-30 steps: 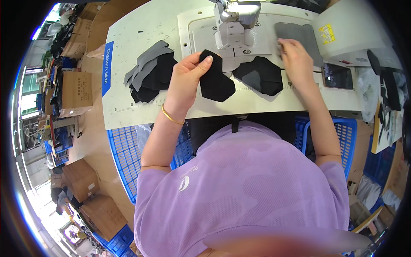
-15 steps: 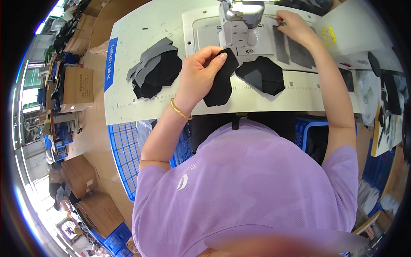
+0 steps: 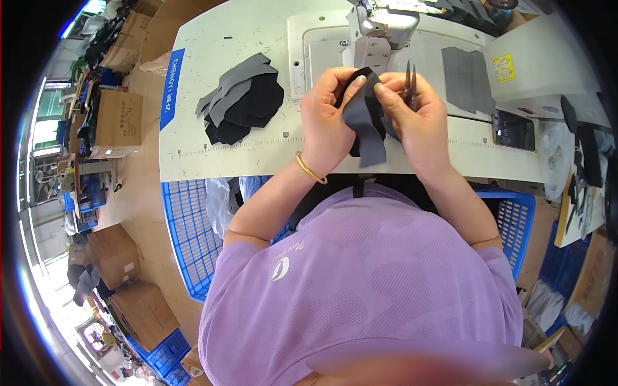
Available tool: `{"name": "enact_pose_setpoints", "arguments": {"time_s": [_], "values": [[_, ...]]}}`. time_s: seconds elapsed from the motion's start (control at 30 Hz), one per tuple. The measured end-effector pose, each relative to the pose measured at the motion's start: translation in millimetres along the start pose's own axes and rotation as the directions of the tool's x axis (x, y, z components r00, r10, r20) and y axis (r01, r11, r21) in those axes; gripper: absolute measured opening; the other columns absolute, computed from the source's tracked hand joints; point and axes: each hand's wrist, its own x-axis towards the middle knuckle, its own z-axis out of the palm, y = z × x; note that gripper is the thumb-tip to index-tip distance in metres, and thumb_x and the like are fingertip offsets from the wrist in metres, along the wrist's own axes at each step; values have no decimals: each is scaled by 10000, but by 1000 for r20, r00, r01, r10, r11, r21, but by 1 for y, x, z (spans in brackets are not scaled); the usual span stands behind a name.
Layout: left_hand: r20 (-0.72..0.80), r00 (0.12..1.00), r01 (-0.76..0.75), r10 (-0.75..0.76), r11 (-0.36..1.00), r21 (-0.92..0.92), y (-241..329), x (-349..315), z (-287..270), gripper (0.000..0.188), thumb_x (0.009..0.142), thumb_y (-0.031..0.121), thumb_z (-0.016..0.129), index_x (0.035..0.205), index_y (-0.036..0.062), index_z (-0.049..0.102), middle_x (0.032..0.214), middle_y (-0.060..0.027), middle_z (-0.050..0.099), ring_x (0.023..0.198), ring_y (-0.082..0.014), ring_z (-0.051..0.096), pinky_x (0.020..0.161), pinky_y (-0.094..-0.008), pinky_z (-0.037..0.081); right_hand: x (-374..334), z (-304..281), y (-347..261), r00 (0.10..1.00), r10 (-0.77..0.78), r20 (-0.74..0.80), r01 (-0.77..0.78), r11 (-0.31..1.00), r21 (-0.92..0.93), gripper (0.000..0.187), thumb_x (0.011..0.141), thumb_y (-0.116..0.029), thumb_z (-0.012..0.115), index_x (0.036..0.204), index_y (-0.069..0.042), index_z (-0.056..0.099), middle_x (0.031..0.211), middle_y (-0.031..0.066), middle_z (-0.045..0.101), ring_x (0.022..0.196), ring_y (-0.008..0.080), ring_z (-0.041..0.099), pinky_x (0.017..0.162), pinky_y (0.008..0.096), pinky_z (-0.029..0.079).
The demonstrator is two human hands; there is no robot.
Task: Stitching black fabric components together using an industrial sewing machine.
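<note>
Plainly, the black-and-grey fabric sits between left hand and right hand, both pinching its upper part.

The head-worn fisheye looks steeply down from just above the lavender T-shirt, which looms at six o'clock, and faces across the sewing table toward twelve. The left hand at twelve and right hand at two lie near the lens; its wide sweep reaches a cardboard carton well off toward ten.
</note>
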Motion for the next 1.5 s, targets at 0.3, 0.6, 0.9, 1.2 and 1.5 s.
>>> {"name": "enact_pose_setpoints", "arguments": {"time_s": [0.3, 0.6, 0.9, 1.2, 1.5], "values": [[39, 999, 28, -18, 963, -266, 4, -9, -2, 158, 921, -12, 550, 1074, -11, 585, 936, -23, 623, 837, -72, 560, 789, -210, 467, 5, 6, 14, 970, -237, -62, 216, 946, -242, 65, 889, -37, 682, 882, -17, 621, 794, 12, 642, 579, 25, 521, 487, 184, 392], [-30, 991, 115, -127, 957, -267, 0, -10, 1, 152, 986, 135, 584, 1049, -2, 603, 901, -29, 638, 792, -60, 559, 703, -220, 476, 1, 6, 9, 969, -242, -53, 220, 940, -262, 67, 886, -34, 680, 866, -9, 623, 735, 15, 621, 560, 32, 518, 475, 186, 382], [-42, 995, 78, -91, 964, -253, 9, -13, 5, 171, 995, 146, 573, 1049, -13, 603, 867, -37, 651, 730, -70, 580, 646, -221, 498, -3, 7, 4, 977, -203, -58, 189, 963, -195, 167, 867, -90, 716, 817, -26, 570, 689, 3, 615, 580, 21, 536, 506, 190, 426], [-52, 995, 73, -85, 978, -197, 15, -8, 0, 199, 997, 181, 577, 1010, -13, 619, 848, -33, 653, 724, -71, 583, 638, -213, 487, -18, 3, 2, 978, -207, -9, 199, 954, -225, 220, 869, -106, 725, 1041, 5, 644, 757, 1, 630, 654, 23, 552, 589, 182, 461], [-74, 993, 73, -94, 966, -247, 17, -12, 5, 184, 977, 175, 608, 978, -5, 646, 809, -31, 650, 656, -80, 581, 571, -211, 465, -19, 2, -4, 986, -168, -6, 160, 949, -272, 157, 929, -161, 649, 930, -6, 671, 665, -15, 612, 553, 10, 493, 496, 185, 377]]}}
